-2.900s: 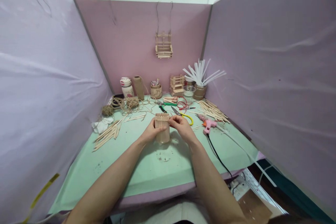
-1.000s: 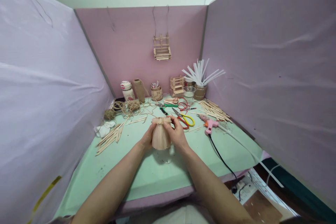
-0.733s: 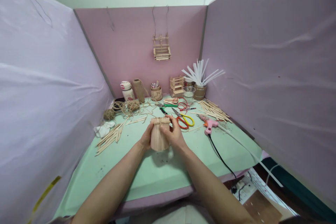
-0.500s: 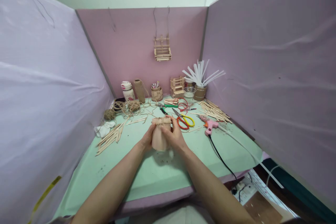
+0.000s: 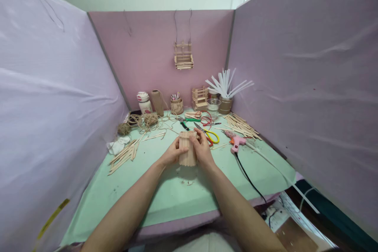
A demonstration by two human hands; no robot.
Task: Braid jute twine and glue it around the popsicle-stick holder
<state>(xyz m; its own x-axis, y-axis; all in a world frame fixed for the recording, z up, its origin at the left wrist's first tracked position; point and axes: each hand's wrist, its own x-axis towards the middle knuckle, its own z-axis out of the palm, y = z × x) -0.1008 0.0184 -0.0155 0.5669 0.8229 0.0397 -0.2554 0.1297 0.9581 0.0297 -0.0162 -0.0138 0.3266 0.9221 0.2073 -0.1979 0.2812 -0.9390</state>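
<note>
A small cup-shaped holder of pale wooden sticks (image 5: pixel 187 156) is held upright just above the table, its uneven rim facing up. My left hand (image 5: pixel 173 153) grips its left side, thumb across the front. On the right side, my right hand (image 5: pixel 203 149) is closed round the holder near its rim, with fingers at the back partly hidden. Right behind my right hand lie scissors (image 5: pixel 214 136) with red and yellow handles. Green-handled pliers (image 5: pixel 191 119) rest farther back.
A pink glue gun (image 5: pixel 237 141) with a black cord lies to the right. Wooden sticks are piled at left (image 5: pixel 125 157) and right (image 5: pixel 242 126). Tangled twine (image 5: pixel 144 122), a white jar (image 5: pixel 144 103), and a clear plastic cup (image 5: pixel 213 106) stand toward the back. A small stick shelf (image 5: pixel 183 57) hangs on the wall.
The holder has moved slightly right and been turned in my hands, so its front sticks show. My left thumb now lies across its front, and my right fingers have shifted near the rim.
</note>
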